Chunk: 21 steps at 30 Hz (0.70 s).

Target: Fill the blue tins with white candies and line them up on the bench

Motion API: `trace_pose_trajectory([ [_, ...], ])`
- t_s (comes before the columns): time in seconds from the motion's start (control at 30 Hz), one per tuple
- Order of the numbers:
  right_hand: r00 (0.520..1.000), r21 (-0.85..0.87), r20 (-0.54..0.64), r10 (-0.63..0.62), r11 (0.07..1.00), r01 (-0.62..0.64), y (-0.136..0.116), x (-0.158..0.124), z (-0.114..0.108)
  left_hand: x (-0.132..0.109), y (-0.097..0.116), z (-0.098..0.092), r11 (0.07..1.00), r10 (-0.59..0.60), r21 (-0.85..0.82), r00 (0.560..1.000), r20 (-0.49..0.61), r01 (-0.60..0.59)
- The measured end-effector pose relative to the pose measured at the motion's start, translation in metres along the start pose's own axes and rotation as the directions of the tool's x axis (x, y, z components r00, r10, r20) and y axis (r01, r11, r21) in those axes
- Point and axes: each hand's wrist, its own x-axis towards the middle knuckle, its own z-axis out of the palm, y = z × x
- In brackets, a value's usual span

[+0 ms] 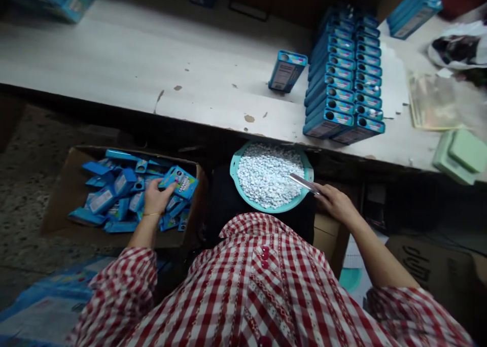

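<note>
My left hand (157, 197) is over the cardboard box (57, 210) at the left, its fingers closed on a blue packet (185, 183). Many more blue packets (102, 200) lie jumbled in that box. A turquoise basin (235, 177) full of small white pieces (266, 172) sits at the centre, between my body and the table. My right hand (335, 200), at the basin's right rim, grips the handle of a metal scoop (304, 183), whose far end rests over the white pieces.
On the white table (125, 63), blue packs (338, 93) stand upright in two rows, with a single pack (287, 72) to their left. Green containers (462, 154) sit at the table's right. A brown carton (429, 271) is at the lower right.
</note>
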Motion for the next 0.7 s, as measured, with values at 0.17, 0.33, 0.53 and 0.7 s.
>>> trace_pose_trajectory([
  [0.17, 1.000, -0.190, 0.013, -0.029, 0.981, 0.031, 0.009, -0.007, 0.010, -0.080, 0.061, 0.013, 0.960, 0.230, 0.040, 0.864, 0.448, -0.276],
  [0.33, 0.998, -0.165, -0.066, -0.005, 0.986, -0.006, 0.021, -0.017, 0.024, -0.111, 0.075, 0.044, 0.912, 0.410, -0.351, 0.456, 0.790, -0.212],
  [0.53, 0.998, -0.133, -0.066, 0.016, 0.991, -0.025, 0.023, -0.017, 0.036, -0.093, 0.077, 0.046, 0.728, 0.409, -0.322, 0.006, 0.913, -0.606],
  [0.7, 0.996, -0.325, 0.003, 0.088, 0.942, -0.083, 0.010, -0.013, 0.026, -0.086, 0.086, 0.040, 0.746, 0.556, -0.270, 0.346, 0.756, -0.608],
])
